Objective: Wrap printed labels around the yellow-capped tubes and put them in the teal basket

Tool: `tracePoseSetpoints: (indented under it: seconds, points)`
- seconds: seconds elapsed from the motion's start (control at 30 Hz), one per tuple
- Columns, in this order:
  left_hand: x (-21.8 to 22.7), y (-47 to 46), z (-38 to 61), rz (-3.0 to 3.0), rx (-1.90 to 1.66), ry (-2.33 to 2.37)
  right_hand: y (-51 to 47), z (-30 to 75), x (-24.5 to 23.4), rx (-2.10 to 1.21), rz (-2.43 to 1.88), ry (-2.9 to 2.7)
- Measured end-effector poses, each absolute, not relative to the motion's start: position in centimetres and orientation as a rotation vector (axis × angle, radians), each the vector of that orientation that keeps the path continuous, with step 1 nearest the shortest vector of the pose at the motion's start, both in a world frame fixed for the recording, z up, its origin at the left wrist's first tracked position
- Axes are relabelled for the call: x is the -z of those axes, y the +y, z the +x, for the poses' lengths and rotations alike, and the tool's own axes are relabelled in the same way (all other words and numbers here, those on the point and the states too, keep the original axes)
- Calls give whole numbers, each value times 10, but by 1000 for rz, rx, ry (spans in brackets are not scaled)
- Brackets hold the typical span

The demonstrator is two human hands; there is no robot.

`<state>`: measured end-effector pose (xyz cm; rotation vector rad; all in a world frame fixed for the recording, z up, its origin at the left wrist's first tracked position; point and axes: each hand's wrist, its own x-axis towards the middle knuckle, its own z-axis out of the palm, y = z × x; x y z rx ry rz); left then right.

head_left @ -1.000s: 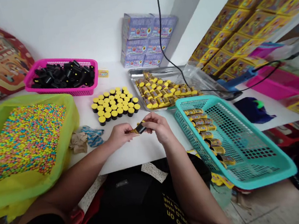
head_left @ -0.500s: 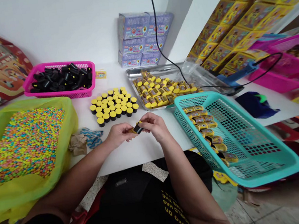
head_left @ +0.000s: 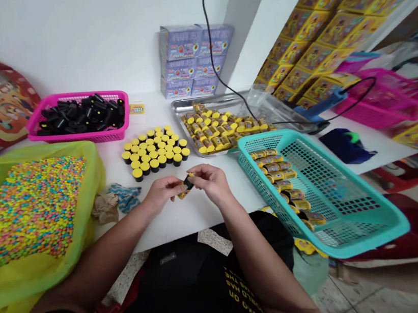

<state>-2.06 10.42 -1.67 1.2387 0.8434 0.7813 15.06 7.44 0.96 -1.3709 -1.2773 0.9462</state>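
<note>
Between my two hands, above the white table [head_left: 171, 218], is a small black canister [head_left: 188, 183] with a yellow printed label [head_left: 183, 193] against its lower side. My right hand [head_left: 212, 179] pinches the canister from the right. The fingers of my left hand [head_left: 162, 192] are closed at the label and the canister's left side. How far the label is wrapped round is hidden by the fingers. Just beyond my hands, several black canisters with yellow lids [head_left: 154, 155] stand upright in a cluster.
Labelled canisters lie in a metal tray [head_left: 187, 138] and a turquoise basket [head_left: 362, 239]. A pink basket [head_left: 87, 136] holds black canisters. Colourful candies [head_left: 34, 205] fill a yellow-lined tub at left, beside crumpled cloths [head_left: 125, 195]. A black cable [head_left: 211, 38] hangs over the tray. Boxes are stacked behind.
The canister in my hands has tilted, and the yellow label now shows below it. My left fingers have moved closer against it. The whole view has shifted slightly.
</note>
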Motion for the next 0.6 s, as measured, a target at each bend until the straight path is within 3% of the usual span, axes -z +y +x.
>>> tracePoseSetpoints:
  seconds: [0.17,0.5,0.6]
  points:
    - [6,97,-20,1313,-787,899,68,145,-16,-731,-1391,-1451]
    - [13,103,-18,826,-749,813,65,144,-1,-1221,-1296,-1204]
    - [11,102,-18,734,-717,888,59,147,-6,-1200,-1337,-1260]
